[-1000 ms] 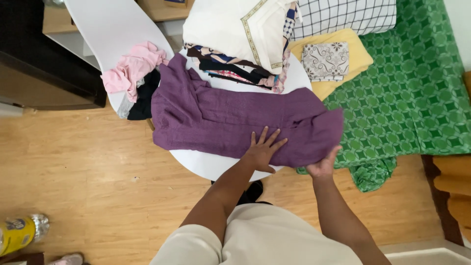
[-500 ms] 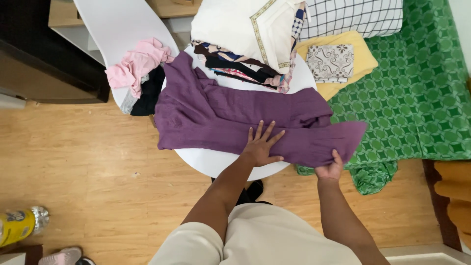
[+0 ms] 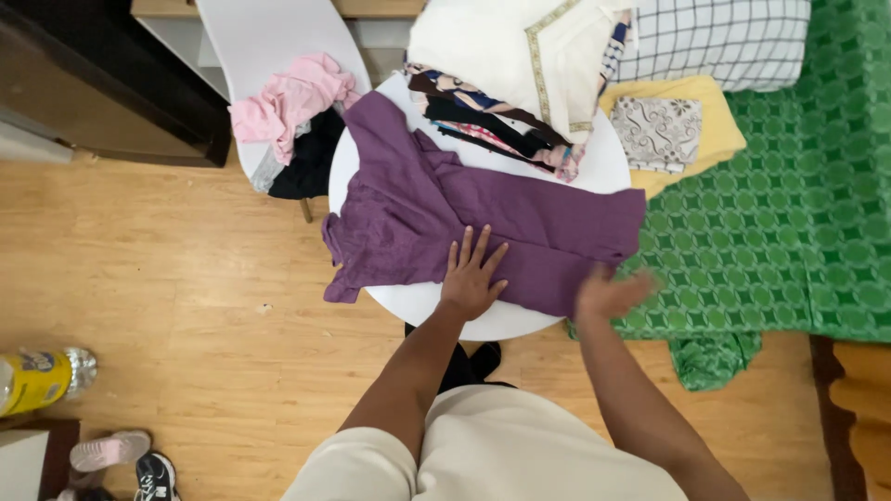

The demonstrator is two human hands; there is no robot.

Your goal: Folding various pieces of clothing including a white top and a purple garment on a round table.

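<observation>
Lying spread across a round white table [image 3: 520, 320], a purple garment [image 3: 436, 218] covers most of the tabletop, its left edge hanging past the rim. Left hand [image 3: 471, 276]: flat on the garment's near edge, fingers spread, palm down. Right hand [image 3: 608, 292]: blurred, at the garment's near right corner, fingers loosely open; whether it touches the cloth cannot be told. Beyond the garment, at the table's far side: a stack of folded patterned cloths [image 3: 501, 121] topped by a white cloth with gold trim [image 3: 510, 46]. Left of the garment: a pink garment [image 3: 288, 97] over dark clothing on a white surface. Right of the garment: a green patterned bedcover [image 3: 789, 204] bearing a yellow folded cloth [image 3: 719, 130] and a checked pillow [image 3: 715, 37].
</observation>
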